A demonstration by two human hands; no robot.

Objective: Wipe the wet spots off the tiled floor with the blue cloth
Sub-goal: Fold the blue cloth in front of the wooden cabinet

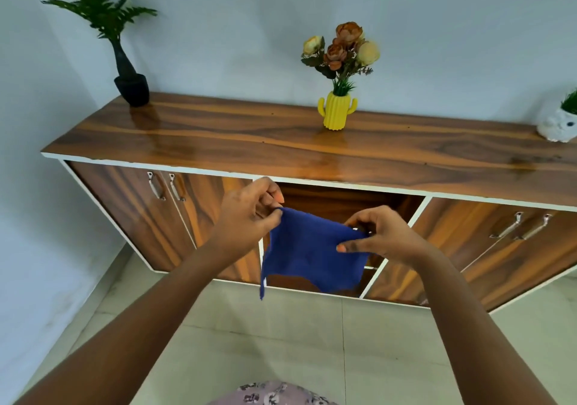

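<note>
A blue cloth [307, 256] hangs spread out in the air in front of a wooden cabinet, held by its two upper corners. My left hand [249, 214] pinches the upper left corner between thumb and fingers. My right hand [379, 232] grips the upper right corner. The cloth's lower edge dangles free, with a thin strip trailing at its lower left. Below lies the pale tiled floor [281, 336]; I cannot make out any wet spots on it from here.
A long wooden cabinet [281, 145] stands against the wall, its middle compartment [337, 201] open behind the cloth. On top are a dark potted plant [125, 61], a yellow cactus vase of flowers [337, 111] and a white pot [559, 126] at the right edge.
</note>
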